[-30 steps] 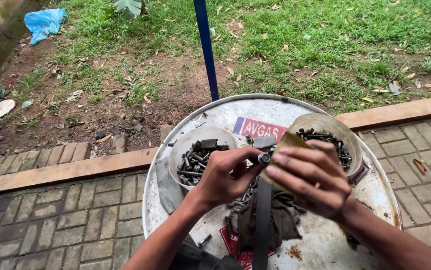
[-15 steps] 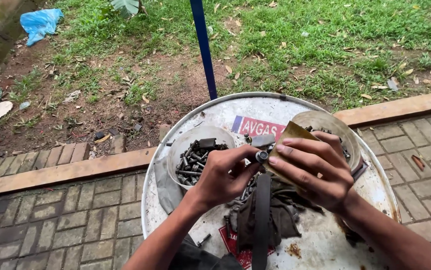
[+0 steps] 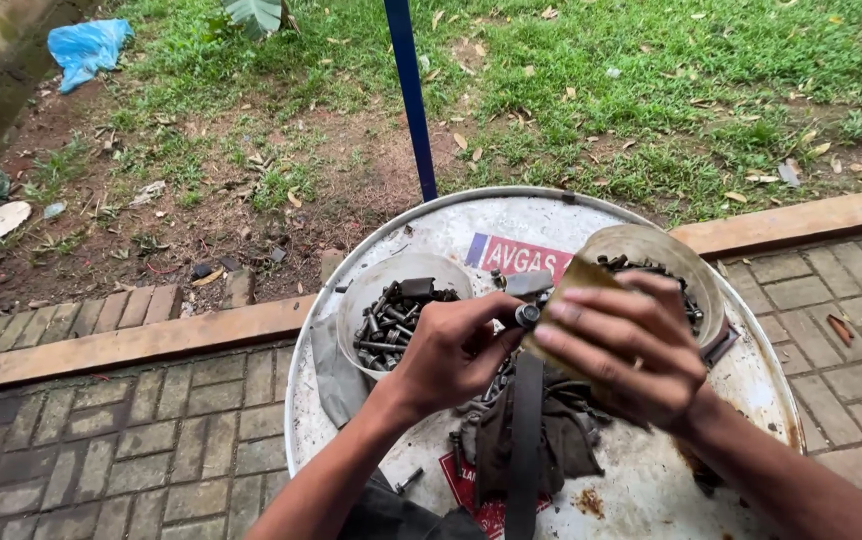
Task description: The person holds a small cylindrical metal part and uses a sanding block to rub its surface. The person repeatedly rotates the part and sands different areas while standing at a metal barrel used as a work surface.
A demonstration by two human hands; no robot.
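Pinching a small bolt [image 3: 525, 316] at its left end, the left hand [image 3: 451, 350] has its grip closed on it, thumb and fingers tight. The bolt's long axis runs roughly left to right, its round head pointing right toward the right hand [image 3: 623, 345]. That hand's grip is folded over a tan piece of sandpaper [image 3: 571, 285], which touches the bolt head. Both hover above the drum lid [image 3: 651, 480], between two bowls of bolts [image 3: 391, 315], over a dark rag [image 3: 561, 440].
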